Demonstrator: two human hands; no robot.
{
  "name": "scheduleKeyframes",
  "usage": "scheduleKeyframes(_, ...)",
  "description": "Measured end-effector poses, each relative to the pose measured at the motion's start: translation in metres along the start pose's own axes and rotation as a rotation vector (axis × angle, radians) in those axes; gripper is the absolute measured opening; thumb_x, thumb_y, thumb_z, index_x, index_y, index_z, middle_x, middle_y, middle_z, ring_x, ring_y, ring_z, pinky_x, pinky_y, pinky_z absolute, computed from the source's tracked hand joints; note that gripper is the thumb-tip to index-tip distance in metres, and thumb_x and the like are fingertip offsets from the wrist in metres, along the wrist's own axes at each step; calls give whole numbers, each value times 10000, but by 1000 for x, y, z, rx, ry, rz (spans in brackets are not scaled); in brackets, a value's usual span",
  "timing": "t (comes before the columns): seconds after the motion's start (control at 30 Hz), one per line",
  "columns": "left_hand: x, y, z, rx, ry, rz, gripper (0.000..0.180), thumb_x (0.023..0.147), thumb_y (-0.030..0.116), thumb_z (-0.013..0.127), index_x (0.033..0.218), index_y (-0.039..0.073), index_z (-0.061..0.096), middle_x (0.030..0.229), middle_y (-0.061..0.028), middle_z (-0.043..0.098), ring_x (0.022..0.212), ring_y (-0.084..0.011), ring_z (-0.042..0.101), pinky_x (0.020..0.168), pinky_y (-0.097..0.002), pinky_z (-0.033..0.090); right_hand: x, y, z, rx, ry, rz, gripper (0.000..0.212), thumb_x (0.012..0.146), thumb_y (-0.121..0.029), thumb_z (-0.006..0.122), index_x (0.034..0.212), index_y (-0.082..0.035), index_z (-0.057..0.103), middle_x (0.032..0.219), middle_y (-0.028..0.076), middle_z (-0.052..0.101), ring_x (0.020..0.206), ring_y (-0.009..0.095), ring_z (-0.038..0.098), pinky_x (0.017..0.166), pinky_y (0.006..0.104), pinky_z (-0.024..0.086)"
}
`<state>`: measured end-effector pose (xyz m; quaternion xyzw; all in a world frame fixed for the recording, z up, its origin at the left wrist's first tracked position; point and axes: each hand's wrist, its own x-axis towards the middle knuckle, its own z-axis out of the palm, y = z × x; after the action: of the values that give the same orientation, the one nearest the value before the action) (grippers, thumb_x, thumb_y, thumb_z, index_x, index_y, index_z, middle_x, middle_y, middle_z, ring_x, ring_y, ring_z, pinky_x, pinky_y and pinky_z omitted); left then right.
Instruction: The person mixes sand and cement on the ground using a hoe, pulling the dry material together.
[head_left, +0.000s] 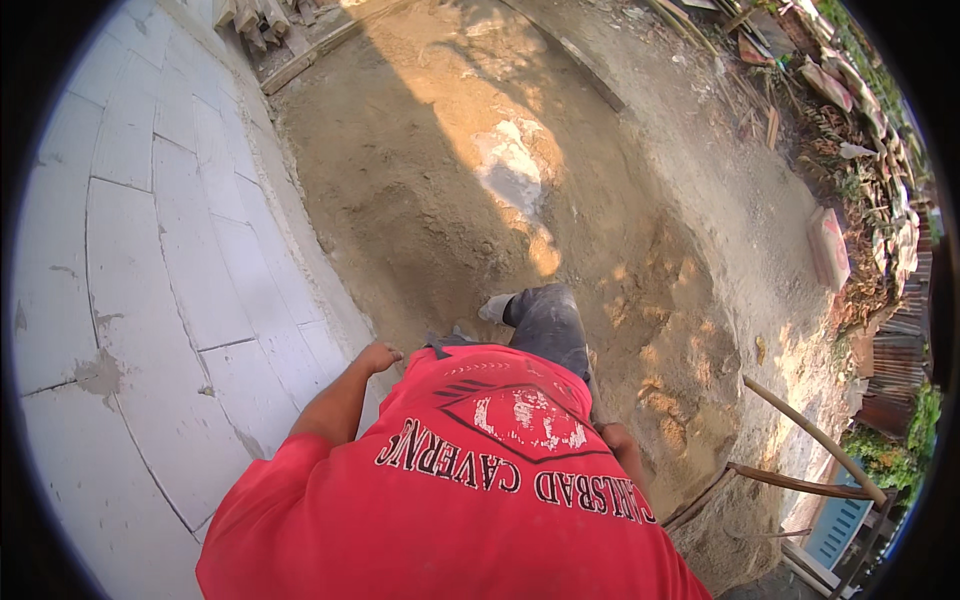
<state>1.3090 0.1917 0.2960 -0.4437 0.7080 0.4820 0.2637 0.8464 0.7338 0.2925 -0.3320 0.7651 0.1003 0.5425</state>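
My left hand point(380, 357) hangs at the side of my red shirt point(500, 480), close to the white block wall. Its fingers look loosely curled, and nothing shows in them. Partly covered by the shirt, my right hand point(619, 440) is down by my right hip; its fingers are hidden. Below me one leg in dark trousers point(553, 322) steps on sandy soil point(400, 200), with a pale, dusty shoe point(495, 308) at its end.
A white block wall point(190, 270) runs along my left. Ahead lie a pale patch point(512, 165), boards point(590, 70) and stacked wood point(252, 20). To the right are a lumpy slope point(660, 340), a pale pole point(810, 435), a brown stick point(800, 484) and a sack point(829, 248).
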Motion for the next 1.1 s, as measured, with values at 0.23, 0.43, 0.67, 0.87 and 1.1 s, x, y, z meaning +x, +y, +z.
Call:
scheduleKeyframes(0.23,79,21,-101,-218,331,107,319,848,321,683,1037,70,740,1062,-175,720,1039,-323,672,915,-410,508,-93,-104,35,434,-66,140,385,900,-377,551,1146,-122,702,1087,200,693,1015,347,663,881,411,517)
scheduleKeyframes(0.43,76,128,-112,-322,359,129,342,863,339,689,1079,77,730,1033,-152,733,1008,-289,687,880,-388,519,-146,-103,29,533,-49,208,379,895,-361,571,1121,-85,702,1042,188,703,968,332,671,859,414,523)
scheduleKeyframes(0.67,51,38,3,-316,200,-57,312,878,321,667,1081,96,738,1012,-147,733,898,-290,700,821,-389,537,-135,-79,-26,551,-57,196,377,890,-342,595,1092,-42,703,990,174,715,912,314,680,833,418,531)
scheduleKeyframes(0.87,10,-98,92,555,-26,285,221,806,202,642,982,96,721,927,-130,720,902,-337,697,783,-434,553,-75,-44,-104,540,-96,148,379,886,-326,615,1067,-5,703,946,162,725,864,300,688,811,421,537)
scheduleKeyframes(1.1,86,3,44,329,22,10,260,846,267,594,985,92,727,943,-151,717,884,-327,701,776,-426,551,59,86,-253,368,-146,250,408,862,-328,633,1119,-15,690,917,188,720,850,318,697,795,419,546)
